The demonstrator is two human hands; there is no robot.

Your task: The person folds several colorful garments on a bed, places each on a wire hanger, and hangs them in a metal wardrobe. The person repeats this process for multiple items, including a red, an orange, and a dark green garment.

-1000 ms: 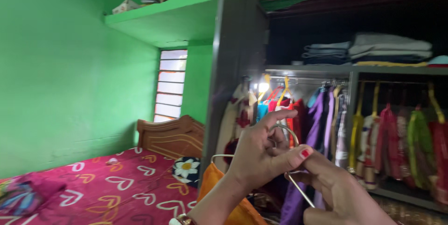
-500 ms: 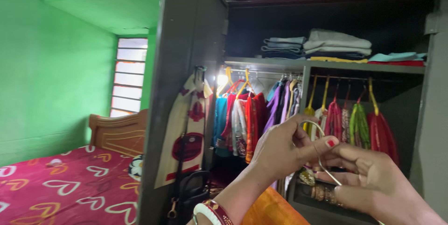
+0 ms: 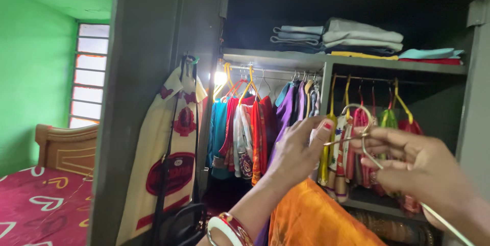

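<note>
My right grip [image 3: 423, 169] hid most of the hanger [image 3: 357, 123] neck, and its wire ran off the bottom edge. The orange cloth [image 3: 311, 220] was cut off there too. The bed [image 3: 41, 200] ran past the left edge.

Red and white bangles [image 3: 228, 228] ring the left wrist; nails painted red.

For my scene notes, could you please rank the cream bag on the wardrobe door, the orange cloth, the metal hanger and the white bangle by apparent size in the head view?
1. cream bag
2. orange cloth, though nearness inflates it
3. metal hanger
4. white bangle
</note>
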